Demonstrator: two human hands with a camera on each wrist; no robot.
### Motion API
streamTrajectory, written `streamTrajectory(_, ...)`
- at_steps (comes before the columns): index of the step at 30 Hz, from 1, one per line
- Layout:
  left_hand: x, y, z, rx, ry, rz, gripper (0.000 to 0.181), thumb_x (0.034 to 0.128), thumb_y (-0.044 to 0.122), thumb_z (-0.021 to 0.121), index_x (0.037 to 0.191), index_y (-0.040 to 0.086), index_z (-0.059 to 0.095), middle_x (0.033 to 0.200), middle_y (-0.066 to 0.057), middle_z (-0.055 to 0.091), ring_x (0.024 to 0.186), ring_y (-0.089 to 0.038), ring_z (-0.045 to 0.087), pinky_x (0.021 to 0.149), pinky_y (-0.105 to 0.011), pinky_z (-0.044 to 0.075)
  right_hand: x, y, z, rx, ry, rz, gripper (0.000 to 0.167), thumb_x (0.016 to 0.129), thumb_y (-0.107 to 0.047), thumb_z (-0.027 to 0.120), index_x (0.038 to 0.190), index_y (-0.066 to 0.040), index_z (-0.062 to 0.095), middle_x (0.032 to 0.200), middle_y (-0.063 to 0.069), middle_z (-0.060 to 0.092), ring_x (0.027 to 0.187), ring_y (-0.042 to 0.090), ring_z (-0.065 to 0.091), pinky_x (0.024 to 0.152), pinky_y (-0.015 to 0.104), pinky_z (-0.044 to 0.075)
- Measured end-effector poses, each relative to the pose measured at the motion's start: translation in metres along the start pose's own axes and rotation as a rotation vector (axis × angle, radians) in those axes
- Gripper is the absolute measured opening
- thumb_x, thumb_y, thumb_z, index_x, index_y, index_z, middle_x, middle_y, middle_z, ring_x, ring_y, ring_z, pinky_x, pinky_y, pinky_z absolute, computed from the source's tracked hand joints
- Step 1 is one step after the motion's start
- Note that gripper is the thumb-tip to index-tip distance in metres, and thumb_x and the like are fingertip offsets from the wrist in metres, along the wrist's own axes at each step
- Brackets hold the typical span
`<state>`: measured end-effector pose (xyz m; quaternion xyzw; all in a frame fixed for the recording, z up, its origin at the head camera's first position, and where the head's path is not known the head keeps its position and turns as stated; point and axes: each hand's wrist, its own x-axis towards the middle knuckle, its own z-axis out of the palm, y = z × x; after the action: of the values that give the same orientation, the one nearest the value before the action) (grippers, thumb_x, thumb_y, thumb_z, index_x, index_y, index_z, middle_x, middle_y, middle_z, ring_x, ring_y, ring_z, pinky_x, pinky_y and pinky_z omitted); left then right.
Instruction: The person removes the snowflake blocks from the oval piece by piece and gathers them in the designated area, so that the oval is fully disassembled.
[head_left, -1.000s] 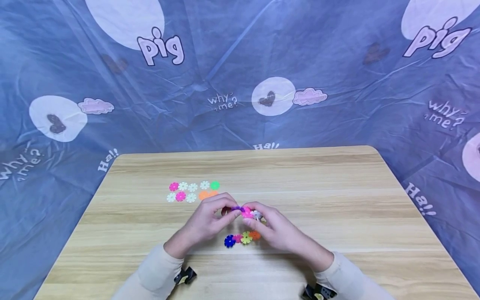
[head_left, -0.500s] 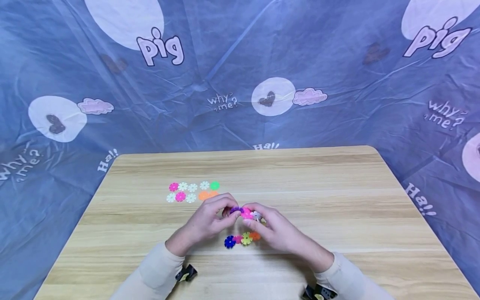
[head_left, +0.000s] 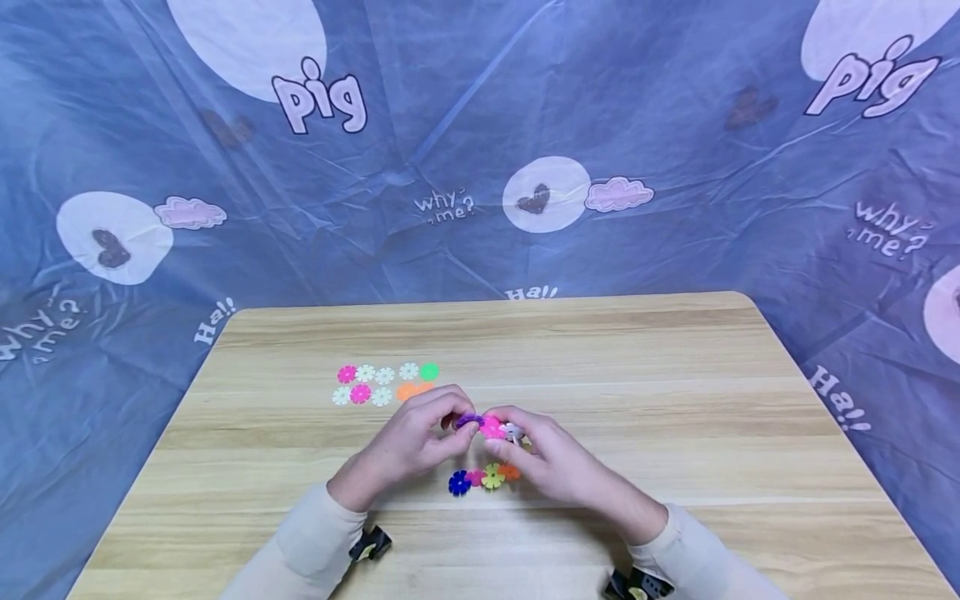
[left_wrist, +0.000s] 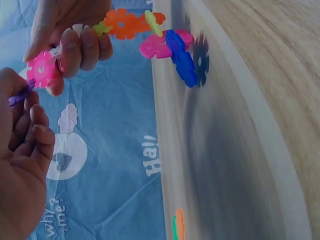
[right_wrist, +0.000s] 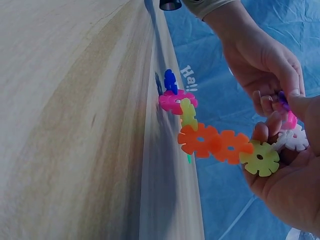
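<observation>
My left hand (head_left: 416, 437) pinches a purple notched snowflake disc (head_left: 468, 421) between thumb and index finger. It meets the edge of a pink disc (head_left: 492, 427), the end of a chain of interlocking discs. My right hand (head_left: 551, 450) grips this chain near that end, around the pink disc and a white disc (right_wrist: 294, 139). From the right hand the chain hangs on through a yellow-green disc (right_wrist: 260, 159), orange discs (right_wrist: 200, 140), another yellow-green, a pink and a blue disc (left_wrist: 181, 57). The blue end is down by the tabletop. Whether purple and pink are slotted together I cannot tell.
On the wooden table (head_left: 637, 358), left of centre, loose discs lie in two rows: pink (head_left: 361, 394), white (head_left: 385, 376), green (head_left: 430, 372) and orange (head_left: 407, 392). The left hand partly covers the orange ones. A blue printed cloth (head_left: 465, 125) hangs behind the table.
The purple disc has shifted slightly left with the left fingertips, and more of the pink disc shows. My right hand and the hanging chain stay nearly still.
</observation>
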<state>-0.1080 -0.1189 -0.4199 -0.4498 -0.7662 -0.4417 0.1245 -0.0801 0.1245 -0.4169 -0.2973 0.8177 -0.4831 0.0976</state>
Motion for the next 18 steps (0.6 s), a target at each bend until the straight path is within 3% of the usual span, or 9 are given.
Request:
streamTrajectory(6,-0.002,-0.001,-0.005,-0.031,0.027,-0.046,0.016,0.0952,-0.004,0.073,0.104,0.009,0.071,0.091,-0.002,0.073,0.078,-0.005,0.059,0.066,-0.02,0.056,-0.001,0.001,-0.001,-0.002,-0.001,0.003,0.036,0.11,-0.03,0.063,0.138,-0.007,0.068,0.131,0.01,0.076,0.123,0.021,0.072,0.109,0.043,0.058)
streamTrajectory(11,-0.001,-0.003,-0.008,0.031,0.064,-0.088,0.012,0.0966,-0.001,0.075,0.105,0.007,0.074,0.091,-0.004,0.076,0.077,-0.007,0.062,0.067,-0.019,0.055,-0.001,0.002,-0.001,-0.024,0.003,0.014,0.041,0.11,-0.032,0.063,0.139,-0.003,0.067,0.132,0.009,0.076,0.126,0.025,0.071,0.111,0.047,0.057)
streamTrajectory(15,0.0,-0.004,-0.01,0.095,0.085,-0.177,0.009,0.0982,0.004,0.077,0.107,0.007,0.078,0.094,-0.002,0.079,0.078,-0.009,0.065,0.066,-0.021,0.056,-0.002,0.003,0.0,-0.032,0.001,0.02,0.043,0.111,-0.034,0.062,0.139,-0.002,0.067,0.132,0.009,0.076,0.127,0.029,0.071,0.112,0.05,0.056)
streamTrajectory(18,0.001,-0.006,-0.012,0.127,0.073,-0.254,0.01,0.1007,0.006,0.074,0.11,0.007,0.079,0.099,-0.003,0.08,0.084,-0.013,0.072,0.075,-0.024,0.062,-0.002,0.004,0.0,-0.031,-0.002,0.023,0.044,0.111,-0.035,0.061,0.14,-0.001,0.066,0.134,0.01,0.076,0.128,0.03,0.071,0.112,0.05,0.056)
